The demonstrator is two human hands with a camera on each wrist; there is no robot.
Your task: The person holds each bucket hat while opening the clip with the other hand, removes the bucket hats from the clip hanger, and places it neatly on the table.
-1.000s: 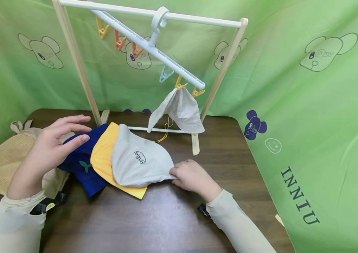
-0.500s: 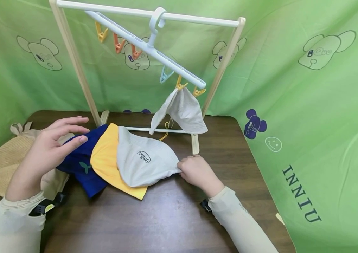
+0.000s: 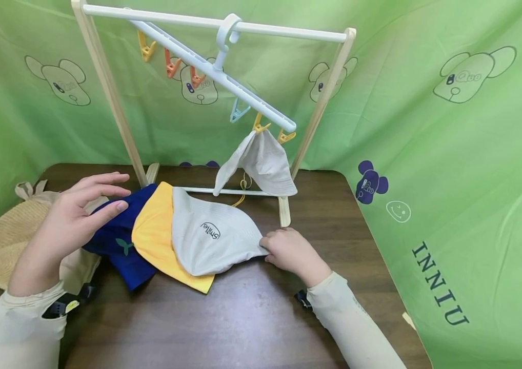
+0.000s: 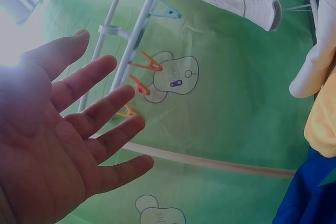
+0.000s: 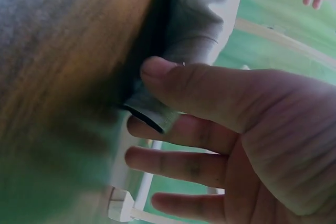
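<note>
In the head view, my right hand [image 3: 292, 252] pinches the brim edge of a light grey bucket hat [image 3: 217, 251] with "Smile" lettering. The right wrist view has that brim [image 5: 152, 109] between thumb and forefinger, the other fingers extended. The grey hat overlaps a yellow hat [image 3: 152, 230], which overlaps a dark blue hat [image 3: 127, 259] with a green leaf mark. My left hand [image 3: 69, 220] hovers with spread fingers in front of the blue hat. The left wrist view shows its palm [image 4: 47, 145] holding nothing.
Behind the hats stands a wood-and-white rack [image 3: 284, 31]. From it hangs a pale blue hanger [image 3: 242, 92] with coloured clips; a yellow clip [image 3: 259, 124] holds a pale hat [image 3: 267, 161]. A woven straw hat [image 3: 4, 241] lies at left on the brown table [image 3: 187, 328].
My right hand has shifted to the right, drawing the grey hat with it and uncovering more of the yellow one. The left hand has barely moved.
</note>
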